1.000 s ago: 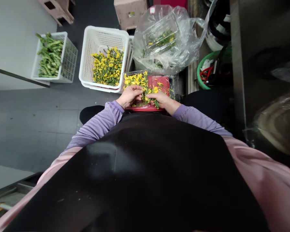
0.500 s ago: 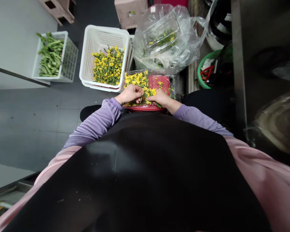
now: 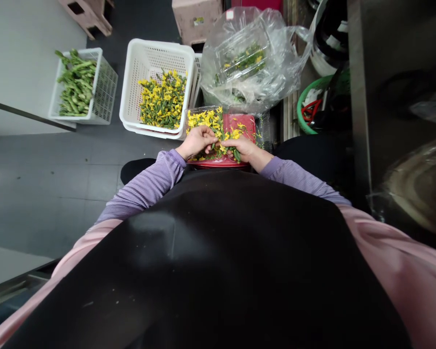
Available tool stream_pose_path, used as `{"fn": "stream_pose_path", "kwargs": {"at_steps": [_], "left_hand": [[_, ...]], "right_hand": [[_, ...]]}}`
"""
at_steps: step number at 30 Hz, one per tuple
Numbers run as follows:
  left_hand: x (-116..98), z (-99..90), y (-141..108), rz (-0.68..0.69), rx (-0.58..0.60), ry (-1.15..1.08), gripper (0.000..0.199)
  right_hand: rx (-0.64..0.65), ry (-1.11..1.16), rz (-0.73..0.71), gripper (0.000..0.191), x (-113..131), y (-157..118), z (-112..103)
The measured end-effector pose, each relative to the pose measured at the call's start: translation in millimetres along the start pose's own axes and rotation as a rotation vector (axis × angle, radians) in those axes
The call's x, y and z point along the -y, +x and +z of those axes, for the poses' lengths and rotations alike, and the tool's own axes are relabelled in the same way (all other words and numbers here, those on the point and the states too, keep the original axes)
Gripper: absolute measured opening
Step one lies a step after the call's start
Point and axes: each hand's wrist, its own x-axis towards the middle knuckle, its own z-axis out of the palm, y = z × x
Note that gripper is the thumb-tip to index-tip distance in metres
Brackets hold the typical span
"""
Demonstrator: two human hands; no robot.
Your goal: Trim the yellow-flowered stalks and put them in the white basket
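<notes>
Yellow flowers with green stems (image 3: 205, 118) lie in a clear plastic box on the left part of a red surface (image 3: 253, 125). Over the front of this box, my left hand (image 3: 199, 141) is closed, its thumb and fingertips pinched on something too small to make out. My right hand (image 3: 244, 148) is closed round a small bunch of yellow flowers (image 3: 235, 134), whose green stems poke out below the fingers. The fingertips of both hands nearly meet. A few loose flowers lie on the red surface beyond my right hand.
A white basket (image 3: 131, 87) with many yellow flowers stands left of the box, and another basket (image 3: 107, 92) with green stalks farther left. Behind is a clear plastic bag (image 3: 287, 63) with a box inside. A green basket (image 3: 302, 118) stands at right, beside a metal edge (image 3: 359, 92).
My left hand has shifted slightly right, towards my right hand. The bunch in my right hand has turned, and its stems now point more downward.
</notes>
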Motion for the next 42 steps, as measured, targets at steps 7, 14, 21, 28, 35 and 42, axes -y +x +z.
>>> {"fn": "stream_pose_path", "kwargs": {"at_steps": [7, 14, 21, 28, 35, 42], "left_hand": [[-7, 13.5, -4, -0.070, 0.042, -0.157, 0.041], [-6, 26.7, -10, -0.074, 0.044, -0.330, 0.049], [3, 38.9, -8, -0.041, -0.172, -0.341, 0.035], [9, 41.4, -5, 0.025, -0.267, -0.203, 0.032], [-10, 11.6, -17, 0.015, -0.029, -0.089, 0.028], [-21, 0.8, -18, 0.047, 0.047, 0.064, 0.021]], "right_hand": [[-0.045, -0.090, -0.165, 0.036, -3, -10, 12], [-0.091, -0.151, -0.292, 0.039, -6, -5, 10], [-0.085, -0.226, -0.333, 0.042, -17, 7, 5], [-0.120, -0.237, -0.379, 0.039, -23, 10, 6], [-0.260, -0.510, -0.464, 0.033, -12, 19, -8], [-0.254, -0.716, -0.518, 0.026, -6, 13, -7]]}}
